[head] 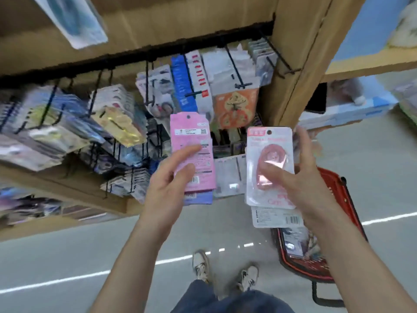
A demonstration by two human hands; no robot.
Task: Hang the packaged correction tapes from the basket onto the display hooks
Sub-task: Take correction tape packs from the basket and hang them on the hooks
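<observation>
Pink card and clear plastic fill both hands. The left hand [171,179] grips a small stack of flat packs just left of the frame's centre, with the printed back of a pink pack [191,152] turned to the camera and a lilac pack [199,198] under it. The right hand [302,177], just right of centre, pinches a blister pack [269,166]: a glossy, rounded bubble over a pink tape on a pale card. A white-backed pack [277,216] with a barcode lies behind it. Each card has a small round punched hole at its top, and none of these is on a hook yet. At the lower right the red plastic basket [334,188] stands on the smooth grey floor [67,256], and more shiny packs lie in it, so I judge the task is about midway. Above the hands, thin black wire hooks [237,71] stick out from the brown cardboard display [293,64]. Many carry hanging packs, though I cannot tell which are correction tapes.
</observation>
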